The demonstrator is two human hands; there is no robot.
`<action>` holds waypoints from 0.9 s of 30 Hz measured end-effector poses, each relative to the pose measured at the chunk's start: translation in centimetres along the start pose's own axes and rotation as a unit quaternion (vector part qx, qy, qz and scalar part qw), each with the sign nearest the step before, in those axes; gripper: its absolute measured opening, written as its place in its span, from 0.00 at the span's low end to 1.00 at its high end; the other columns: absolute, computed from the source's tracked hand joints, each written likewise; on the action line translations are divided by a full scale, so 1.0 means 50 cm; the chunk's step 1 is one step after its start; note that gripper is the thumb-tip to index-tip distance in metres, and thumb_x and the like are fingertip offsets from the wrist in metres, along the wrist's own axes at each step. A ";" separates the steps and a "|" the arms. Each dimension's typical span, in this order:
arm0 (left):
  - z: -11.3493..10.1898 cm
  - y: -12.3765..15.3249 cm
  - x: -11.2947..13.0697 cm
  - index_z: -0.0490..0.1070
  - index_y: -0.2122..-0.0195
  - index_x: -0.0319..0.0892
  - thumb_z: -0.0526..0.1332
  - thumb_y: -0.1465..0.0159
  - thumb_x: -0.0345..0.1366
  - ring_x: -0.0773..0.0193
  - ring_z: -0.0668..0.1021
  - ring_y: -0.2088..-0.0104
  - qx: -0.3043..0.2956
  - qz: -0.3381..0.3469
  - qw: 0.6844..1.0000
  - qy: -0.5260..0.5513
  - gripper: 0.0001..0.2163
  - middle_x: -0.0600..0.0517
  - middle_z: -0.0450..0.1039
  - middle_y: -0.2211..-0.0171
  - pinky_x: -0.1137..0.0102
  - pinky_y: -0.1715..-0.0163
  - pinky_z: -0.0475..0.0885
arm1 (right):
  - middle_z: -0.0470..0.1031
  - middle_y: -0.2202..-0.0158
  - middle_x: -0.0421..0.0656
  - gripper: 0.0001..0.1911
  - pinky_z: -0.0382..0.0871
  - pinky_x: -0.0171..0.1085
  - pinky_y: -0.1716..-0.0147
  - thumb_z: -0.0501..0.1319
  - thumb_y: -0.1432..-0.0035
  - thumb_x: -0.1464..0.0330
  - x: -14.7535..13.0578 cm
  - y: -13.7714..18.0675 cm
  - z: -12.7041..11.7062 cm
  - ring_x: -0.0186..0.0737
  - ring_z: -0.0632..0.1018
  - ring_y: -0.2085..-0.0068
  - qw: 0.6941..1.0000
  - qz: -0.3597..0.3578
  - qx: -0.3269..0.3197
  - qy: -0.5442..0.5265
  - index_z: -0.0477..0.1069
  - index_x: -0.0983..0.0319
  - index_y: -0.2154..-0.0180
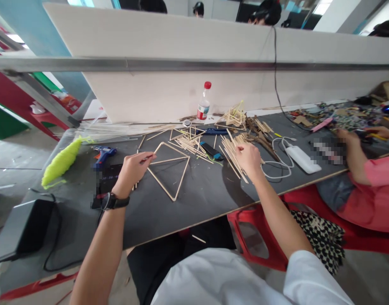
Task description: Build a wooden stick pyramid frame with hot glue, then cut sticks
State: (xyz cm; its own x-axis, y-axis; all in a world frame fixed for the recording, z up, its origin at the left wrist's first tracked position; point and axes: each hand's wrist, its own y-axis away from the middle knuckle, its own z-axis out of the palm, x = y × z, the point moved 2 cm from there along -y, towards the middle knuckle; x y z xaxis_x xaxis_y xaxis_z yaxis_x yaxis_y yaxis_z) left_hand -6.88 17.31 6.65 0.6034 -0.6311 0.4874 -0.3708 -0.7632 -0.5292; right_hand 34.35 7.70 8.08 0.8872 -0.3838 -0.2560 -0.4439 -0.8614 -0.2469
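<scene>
My left hand [136, 169], with a dark watch on its wrist, is closed in a pinch at the left corner of a stick frame [169, 161]. This frame is made of thin pale wooden sticks joined into two triangles that share a crossbar, and it rests on the dark tabletop. Over a bundle of loose wooden sticks [230, 157] on the right, my right hand [249, 159] has its fingers curled together. One wooden stick [230, 134] juts up from its fingertips; the fingers partly cover the bundle.
A blue glue gun [103, 155], a yellow-green fuzzy bundle [62, 163] and a phone [109, 180] lie left. Behind stand a bottle [203, 106] and a small stick structure [234, 116]. A white power bank [304, 159] with its cable lies right, near another person's hand [349, 140].
</scene>
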 end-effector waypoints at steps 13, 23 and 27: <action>0.000 0.002 -0.021 0.82 0.57 0.43 0.61 0.32 0.41 0.60 0.83 0.60 0.017 -0.029 0.999 -0.002 0.12 0.47 0.84 0.59 0.72 0.56 0.75 | 0.79 0.68 0.41 0.11 0.64 0.34 0.70 0.47 0.27 0.62 -0.267 0.194 0.027 0.38 0.78 0.71 0.848 -0.394 -0.199 -0.293 0.65 0.57 0.58; 0.001 0.003 -0.023 0.82 0.57 0.42 0.61 0.32 0.39 0.60 0.83 0.61 0.017 -0.028 0.999 0.005 0.11 0.47 0.84 0.59 0.72 0.57 0.75 | 0.77 0.67 0.40 0.11 0.67 0.33 0.66 0.46 0.27 0.63 -0.312 0.229 0.093 0.36 0.78 0.69 0.825 -0.356 -0.226 -0.376 0.64 0.57 0.61; -0.001 0.003 -0.022 0.82 0.57 0.42 0.60 0.32 0.38 0.61 0.83 0.62 0.014 -0.034 0.999 0.009 0.11 0.47 0.84 0.60 0.72 0.57 0.75 | 0.74 0.71 0.38 0.14 0.67 0.33 0.67 0.45 0.26 0.61 -0.331 0.232 0.096 0.35 0.76 0.72 0.813 -0.310 -0.241 -0.429 0.63 0.57 0.62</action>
State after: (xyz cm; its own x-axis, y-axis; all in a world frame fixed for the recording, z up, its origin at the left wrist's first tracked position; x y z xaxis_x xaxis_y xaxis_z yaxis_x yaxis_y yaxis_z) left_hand -7.61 17.86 6.04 0.6136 -0.5813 0.5345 -0.3101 -0.7999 -0.5139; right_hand 13.89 5.67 4.96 0.4149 0.3697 -0.8314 0.3405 -0.9104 -0.2349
